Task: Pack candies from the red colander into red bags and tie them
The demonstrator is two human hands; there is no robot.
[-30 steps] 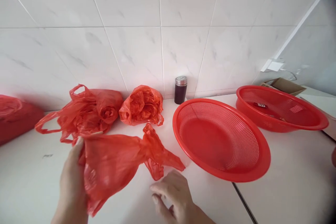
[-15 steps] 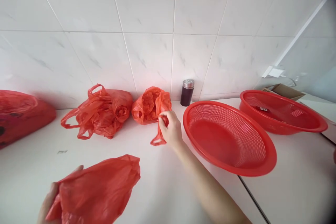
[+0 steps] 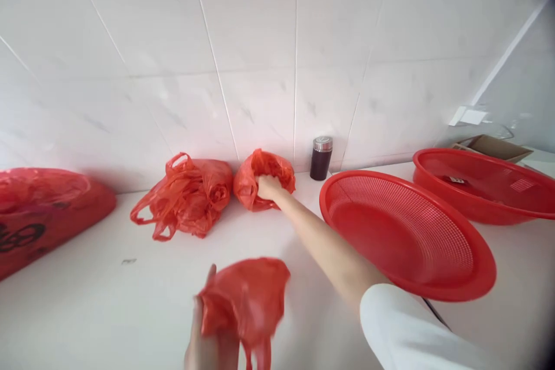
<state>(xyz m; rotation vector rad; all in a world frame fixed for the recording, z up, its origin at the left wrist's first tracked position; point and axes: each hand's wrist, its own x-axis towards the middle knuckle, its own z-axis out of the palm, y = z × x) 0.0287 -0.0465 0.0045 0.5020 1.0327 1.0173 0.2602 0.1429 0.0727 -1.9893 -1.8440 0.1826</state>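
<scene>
My left hand [image 3: 208,335], low in the middle of the view, grips a red plastic bag [image 3: 254,295]; the bag is slightly blurred and its handle loops hang down. My right hand [image 3: 269,186] reaches into the mouth of a small, rounded red bag [image 3: 247,188] by the wall. Its fingers are hidden inside, so I cannot see whether they hold anything. Left of that stands a fuller red bag [image 3: 186,196], with crumpled red bags bunched at its front and loops sticking out.
A big red bag with black print [image 3: 56,214] lies far left. Behind, against the tiled wall, stands a dark jar with a silver lid [image 3: 321,159]. A red perforated basket [image 3: 390,231] sits beside my right forearm, with a second red basket [image 3: 485,208] and a cardboard box [image 3: 494,147] farther right.
My right hand has gone from the front of the small bag into its mouth; the dangling red piece it pinched is out of sight. My left hand has moved right with its bag.
</scene>
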